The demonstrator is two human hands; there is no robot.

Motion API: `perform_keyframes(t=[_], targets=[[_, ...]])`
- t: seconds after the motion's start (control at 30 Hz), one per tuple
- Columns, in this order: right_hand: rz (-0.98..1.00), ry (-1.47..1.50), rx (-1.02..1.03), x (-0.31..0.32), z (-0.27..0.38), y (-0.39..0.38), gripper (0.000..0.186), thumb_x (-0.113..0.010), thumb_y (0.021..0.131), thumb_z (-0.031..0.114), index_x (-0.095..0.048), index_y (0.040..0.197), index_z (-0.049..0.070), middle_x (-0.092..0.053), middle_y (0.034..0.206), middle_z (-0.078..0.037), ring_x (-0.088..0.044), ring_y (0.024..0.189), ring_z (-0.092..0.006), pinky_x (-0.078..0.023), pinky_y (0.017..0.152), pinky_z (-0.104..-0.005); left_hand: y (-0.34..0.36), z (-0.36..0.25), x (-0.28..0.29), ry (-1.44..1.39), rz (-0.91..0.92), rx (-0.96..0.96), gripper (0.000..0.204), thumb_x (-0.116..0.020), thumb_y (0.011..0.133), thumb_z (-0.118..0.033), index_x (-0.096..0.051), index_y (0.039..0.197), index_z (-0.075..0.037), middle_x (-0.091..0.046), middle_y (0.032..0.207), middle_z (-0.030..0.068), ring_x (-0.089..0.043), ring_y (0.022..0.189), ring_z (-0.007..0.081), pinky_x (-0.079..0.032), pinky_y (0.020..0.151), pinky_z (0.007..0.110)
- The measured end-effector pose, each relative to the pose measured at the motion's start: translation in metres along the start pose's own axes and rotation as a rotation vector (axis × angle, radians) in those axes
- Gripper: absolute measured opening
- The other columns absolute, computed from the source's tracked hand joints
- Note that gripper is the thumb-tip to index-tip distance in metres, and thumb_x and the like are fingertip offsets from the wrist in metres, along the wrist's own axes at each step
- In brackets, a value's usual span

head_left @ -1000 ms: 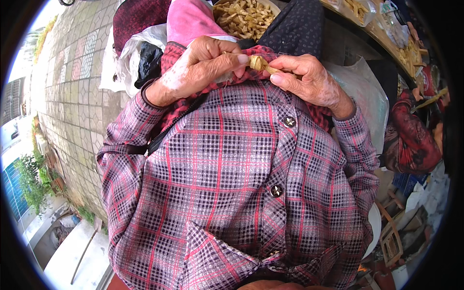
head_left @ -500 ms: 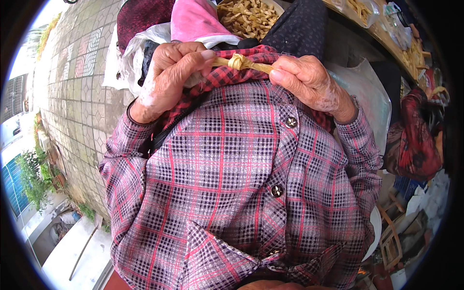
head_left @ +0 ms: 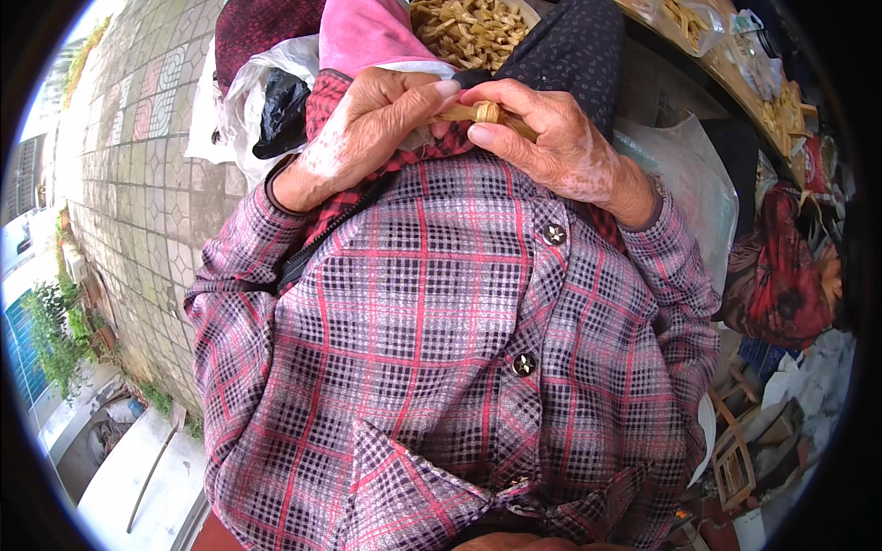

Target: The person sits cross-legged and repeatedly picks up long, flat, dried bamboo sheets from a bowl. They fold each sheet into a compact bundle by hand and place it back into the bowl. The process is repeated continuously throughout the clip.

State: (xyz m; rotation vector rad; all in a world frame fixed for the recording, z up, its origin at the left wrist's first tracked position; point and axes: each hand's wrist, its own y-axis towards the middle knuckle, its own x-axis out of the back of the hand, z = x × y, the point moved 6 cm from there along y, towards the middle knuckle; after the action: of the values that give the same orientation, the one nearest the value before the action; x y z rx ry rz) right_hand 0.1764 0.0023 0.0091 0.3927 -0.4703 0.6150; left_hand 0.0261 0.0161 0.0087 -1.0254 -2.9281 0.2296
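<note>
Pinched at both ends, a flat yellowish strip [head_left: 487, 112] is grasped by the person's left hand [head_left: 377, 119] and right hand [head_left: 556, 133], thumbs pressing on it, out past the collar of the shirt and above a red-and-black checked cloth [head_left: 367, 179]. From where I stand, the biggest thing to see is the plaid shirt [head_left: 423, 312], grey, black and pink, covering the person's chest and arms. Paved ground [head_left: 156, 211] spreads away on the left, its slabs set in a pattern. Over on the right runs a wooden table [head_left: 735, 83] with more yellowish stuff along it, and near it another person's red-and-black sleeve [head_left: 781, 285] shows. A dark trouser leg [head_left: 570, 55] with small marks lies beyond the right hand, and a clear plastic sheet [head_left: 689, 174] hangs beside that wrist. Past the left hand I see pink cloth [head_left: 367, 37], with a white plastic bag [head_left: 216, 124] and a smaller black bag [head_left: 283, 110] further left. Between pink cloth and trouser leg sits a bowl [head_left: 530, 11] heaped with yellowish pieces [head_left: 469, 37]. Smallest are the shirt's dark buttons [head_left: 554, 233], each with a pale star, and the strip's rounded knot, sitting between the two sets of fingertips.
</note>
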Motion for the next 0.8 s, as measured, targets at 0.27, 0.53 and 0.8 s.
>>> perform_keyframes(t=[0.27, 0.53, 0.8], targets=[[0.043, -0.204, 0.313, -0.002, 0.030, -0.007, 0.014, -0.063, 0.083, 0.008, -0.056, 0.088, -0.003, -0.051, 0.073, -0.009, -0.059, 0.061, -0.0215, -0.045, 0.048, -0.0328, -0.012, -0.023, -0.013, 0.282, 0.129, -0.267, 0.031, -0.048, 0.096, -0.017, -0.057, 0.071, 0.000, -0.045, 0.055, 0.0005, -0.039, 0.049, 0.0067, -0.031, 0.047, 0.024], [-0.051, -0.144, 0.277, -0.002, 0.034, 0.023, 0.015, -0.059, 0.089, 0.012, -0.059, 0.097, 0.000, -0.054, 0.070, -0.012, -0.056, 0.055, -0.0219, -0.043, 0.047, -0.0314, -0.026, -0.028, 0.028, 0.201, -0.102, -0.064, 0.030, -0.049, 0.095, -0.018, -0.059, 0.074, 0.001, -0.046, 0.058, -0.0026, -0.037, 0.052, 0.0045, -0.029, 0.047, 0.022], [0.052, -0.143, 0.293, -0.003, 0.027, 0.021, 0.013, -0.055, 0.091, 0.012, -0.057, 0.091, -0.001, -0.052, 0.065, -0.014, -0.056, 0.056, -0.0277, -0.042, 0.051, -0.0345, -0.009, -0.013, 0.003, 0.155, 0.048, -0.073, 0.029, -0.049, 0.094, -0.015, -0.055, 0.069, -0.001, -0.048, 0.058, -0.0014, -0.041, 0.049, 0.0048, -0.031, 0.045, 0.022]])
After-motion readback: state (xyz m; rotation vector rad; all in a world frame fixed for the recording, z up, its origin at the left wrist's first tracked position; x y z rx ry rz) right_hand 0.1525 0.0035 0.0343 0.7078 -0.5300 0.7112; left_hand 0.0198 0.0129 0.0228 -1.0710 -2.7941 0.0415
